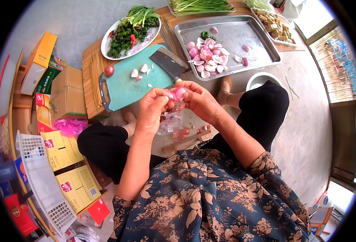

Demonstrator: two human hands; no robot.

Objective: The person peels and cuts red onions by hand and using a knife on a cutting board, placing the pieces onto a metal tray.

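Observation:
My left hand (153, 106) pinches a thin pink onion layer (171, 95) between thumb and fingers. Right beside it, my right hand (203, 101) grips a rounded pink onion piece (179, 93), and the two pieces meet. Beyond my hands lies a turquoise cutting board (126, 93) with several cut onion pieces (143, 68) on it. A cleaver (168, 63) rests across the board's far right corner, its handle end partly behind my right hand. One whole red onion (109, 70) sits at the board's left edge. Onion petals (206, 54) are heaped in the metal tray (265, 64).
An oval plate (103, 45) of greens and red peppers, bamboo skewers (95, 81), a tub of green stalks (199, 6) and a tray of brown chunks (274, 25) surround the board. A plastic bag (171, 121) hangs below my hands. Cardboard boxes (67, 93) crowd the left.

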